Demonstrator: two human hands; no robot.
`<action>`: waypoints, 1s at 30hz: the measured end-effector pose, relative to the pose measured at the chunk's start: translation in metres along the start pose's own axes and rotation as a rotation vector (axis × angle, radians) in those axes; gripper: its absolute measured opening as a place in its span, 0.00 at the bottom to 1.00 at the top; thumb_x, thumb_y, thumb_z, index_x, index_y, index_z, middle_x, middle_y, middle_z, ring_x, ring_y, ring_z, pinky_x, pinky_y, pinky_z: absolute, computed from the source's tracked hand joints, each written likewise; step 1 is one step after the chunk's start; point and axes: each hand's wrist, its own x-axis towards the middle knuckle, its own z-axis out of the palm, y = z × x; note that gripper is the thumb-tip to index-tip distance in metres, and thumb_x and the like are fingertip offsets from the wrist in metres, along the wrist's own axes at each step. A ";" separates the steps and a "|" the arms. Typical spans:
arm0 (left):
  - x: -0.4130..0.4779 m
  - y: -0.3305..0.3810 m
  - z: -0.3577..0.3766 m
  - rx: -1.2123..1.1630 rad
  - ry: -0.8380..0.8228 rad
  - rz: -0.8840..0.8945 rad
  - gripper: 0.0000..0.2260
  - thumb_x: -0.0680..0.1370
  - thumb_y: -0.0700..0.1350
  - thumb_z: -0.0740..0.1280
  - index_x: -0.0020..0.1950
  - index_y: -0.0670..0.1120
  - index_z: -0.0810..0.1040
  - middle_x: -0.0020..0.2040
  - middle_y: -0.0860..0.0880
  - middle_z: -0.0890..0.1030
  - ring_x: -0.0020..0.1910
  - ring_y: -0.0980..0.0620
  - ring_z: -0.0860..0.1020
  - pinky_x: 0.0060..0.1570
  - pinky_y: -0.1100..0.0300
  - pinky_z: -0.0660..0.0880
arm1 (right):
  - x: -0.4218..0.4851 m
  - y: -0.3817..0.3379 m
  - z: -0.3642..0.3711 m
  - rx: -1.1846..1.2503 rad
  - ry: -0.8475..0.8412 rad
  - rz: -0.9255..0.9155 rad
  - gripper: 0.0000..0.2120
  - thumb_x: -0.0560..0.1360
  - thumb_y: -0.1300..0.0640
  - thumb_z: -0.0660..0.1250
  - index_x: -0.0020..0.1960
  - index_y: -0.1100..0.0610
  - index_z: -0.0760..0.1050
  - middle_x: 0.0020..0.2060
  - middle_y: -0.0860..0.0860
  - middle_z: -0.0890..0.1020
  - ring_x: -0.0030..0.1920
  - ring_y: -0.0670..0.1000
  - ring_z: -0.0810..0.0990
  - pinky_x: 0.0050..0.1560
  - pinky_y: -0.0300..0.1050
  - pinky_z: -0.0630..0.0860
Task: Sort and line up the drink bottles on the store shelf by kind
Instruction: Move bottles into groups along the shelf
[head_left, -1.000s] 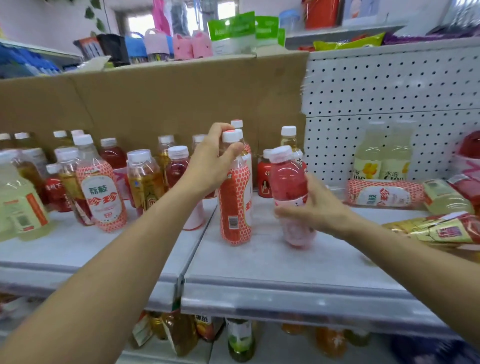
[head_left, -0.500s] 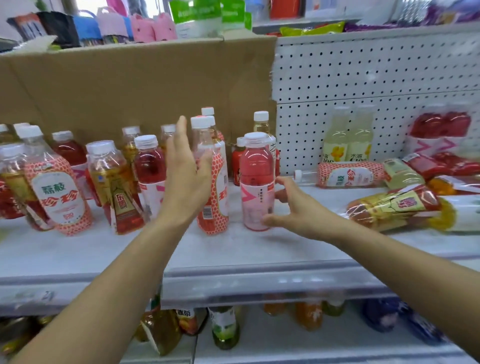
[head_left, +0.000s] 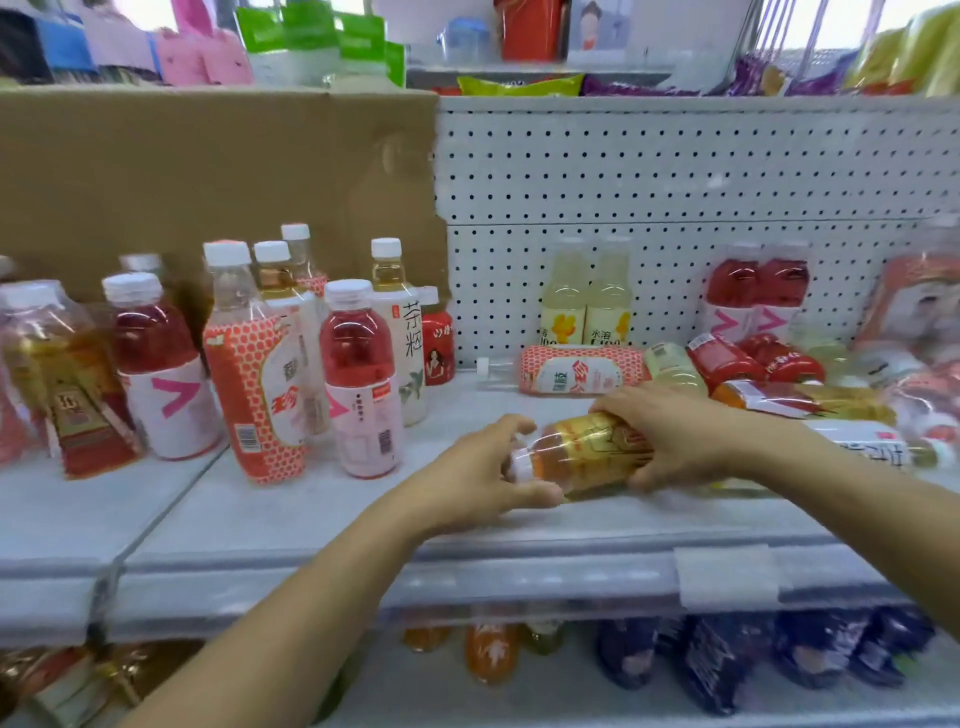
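One clear plastic bottle (head_left: 587, 457) of amber drink, glossy gold label, was held sideways near the grey shelf (head_left: 260, 514) front, cap end gripped by left hand (head_left: 478, 483), body clasped by right hand (head_left: 680, 436).

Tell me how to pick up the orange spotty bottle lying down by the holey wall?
Wrap your fingers over the orange spotty bottle around its fat labelled middle, coming from the front and above. It lies on its side, cap pointing left, with yellow bottles standing behind it, so the front looks the open way in.
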 end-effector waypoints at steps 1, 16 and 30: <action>0.004 0.003 0.003 -0.037 0.039 -0.010 0.28 0.74 0.55 0.74 0.71 0.54 0.68 0.62 0.53 0.74 0.49 0.58 0.77 0.48 0.63 0.76 | 0.001 0.004 0.003 -0.007 0.030 -0.040 0.34 0.68 0.45 0.73 0.71 0.47 0.64 0.64 0.46 0.73 0.61 0.49 0.71 0.64 0.49 0.69; 0.048 0.068 0.004 -0.115 0.852 -0.024 0.34 0.69 0.52 0.78 0.71 0.54 0.66 0.65 0.51 0.70 0.61 0.51 0.75 0.63 0.51 0.73 | 0.036 0.006 0.018 0.894 0.277 -0.175 0.29 0.69 0.44 0.75 0.63 0.48 0.65 0.52 0.46 0.78 0.51 0.47 0.78 0.47 0.44 0.79; 0.095 0.044 -0.050 0.205 0.602 -0.039 0.32 0.76 0.43 0.73 0.73 0.50 0.59 0.68 0.49 0.61 0.57 0.54 0.70 0.51 0.66 0.72 | 0.120 0.073 -0.003 0.444 0.056 -0.085 0.23 0.77 0.44 0.66 0.66 0.57 0.72 0.61 0.52 0.78 0.59 0.54 0.77 0.61 0.50 0.74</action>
